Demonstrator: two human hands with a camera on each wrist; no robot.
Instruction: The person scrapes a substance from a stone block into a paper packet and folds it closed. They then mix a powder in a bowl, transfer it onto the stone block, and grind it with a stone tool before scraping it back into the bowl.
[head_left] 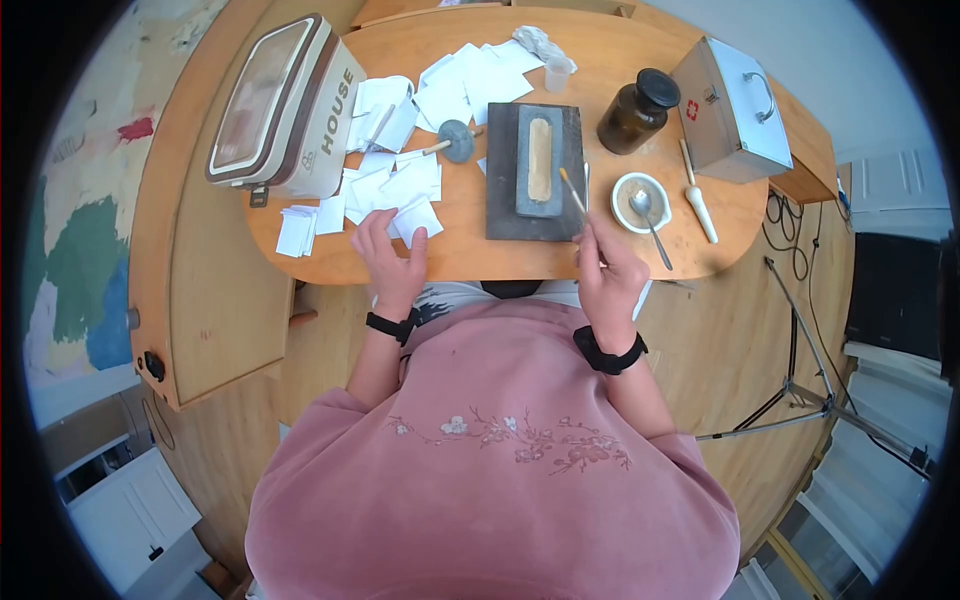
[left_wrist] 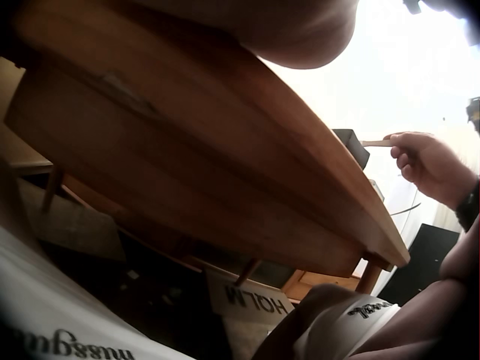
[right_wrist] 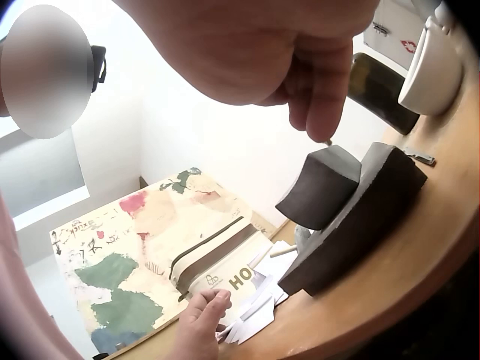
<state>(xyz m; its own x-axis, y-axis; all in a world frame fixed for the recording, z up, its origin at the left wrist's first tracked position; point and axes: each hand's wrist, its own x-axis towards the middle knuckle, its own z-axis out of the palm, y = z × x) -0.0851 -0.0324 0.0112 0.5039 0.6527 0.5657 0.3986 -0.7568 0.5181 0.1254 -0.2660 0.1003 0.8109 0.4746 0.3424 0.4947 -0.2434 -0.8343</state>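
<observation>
The right hand point(head_left: 612, 275) pinches a thin brush point(head_left: 573, 190), its yellowish tip at the right edge of a dark rectangular block point(head_left: 524, 190). The block has a long, rounded recess filled with tan material point(head_left: 540, 160) and lies on a dark slab point(head_left: 502, 210). At the table's front edge, the left hand point(head_left: 392, 262) has its fingers loosely spread at the white papers point(head_left: 417, 222); whether they touch is unclear. In the left wrist view, the right hand point(left_wrist: 431, 165) holds the brush beside the block. Fingers partly hide the brush in the right wrist view.
Right of the slab are a white bowl point(head_left: 627, 216) with a spoon, a brown jar point(head_left: 628, 128), a pestle point(head_left: 698, 210) and a silver case point(head_left: 735, 130). To the left stand a grey round object point(head_left: 457, 143) with a wooden stick and a "HOUSE" box point(head_left: 325, 140).
</observation>
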